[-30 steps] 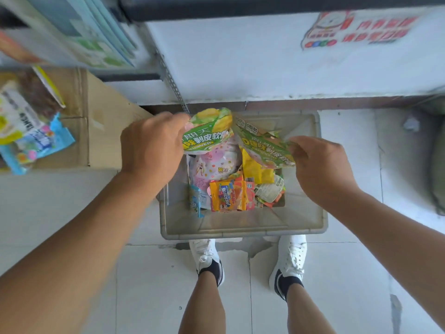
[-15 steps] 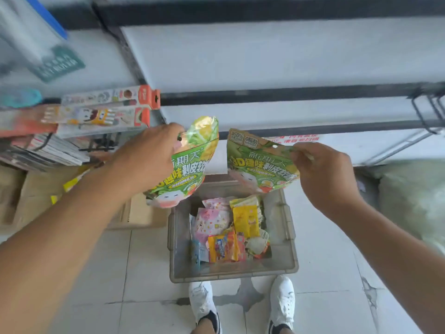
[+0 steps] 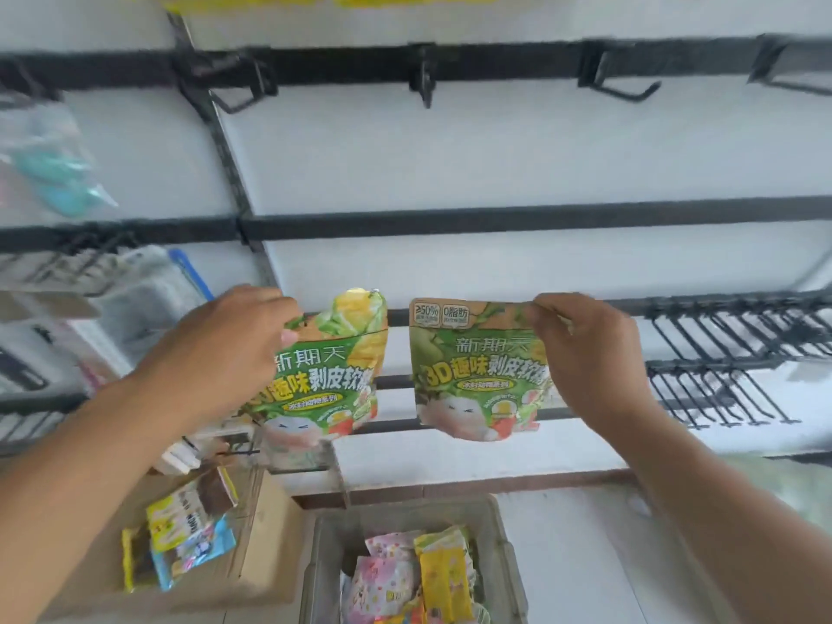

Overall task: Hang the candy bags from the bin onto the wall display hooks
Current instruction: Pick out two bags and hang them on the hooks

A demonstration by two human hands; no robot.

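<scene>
My left hand (image 3: 216, 353) pinches the top corner of a green candy bag (image 3: 328, 376), which hangs tilted in front of the white wall. A second, matching green candy bag (image 3: 472, 376) is held up by its top edge in my right hand (image 3: 590, 353). Both bags are raised at the level of the lower black rails. Empty black wall hooks (image 3: 621, 85) stick out from the upper rail above them. Below stands the grey bin (image 3: 324, 560), with several pink and yellow candy bags (image 3: 405, 578) inside.
A dense row of black hooks (image 3: 729, 389) fills the rails at the right. Packaged goods hang at the left (image 3: 54, 182). A cardboard box (image 3: 252, 574) holding snack packets sits left of the bin. A brown baseboard runs under the wall.
Both hands have lifted their green bags from above the bin up to the wall rails. The view has tilted upward, so more hooks show and the bin sits lower in view.
</scene>
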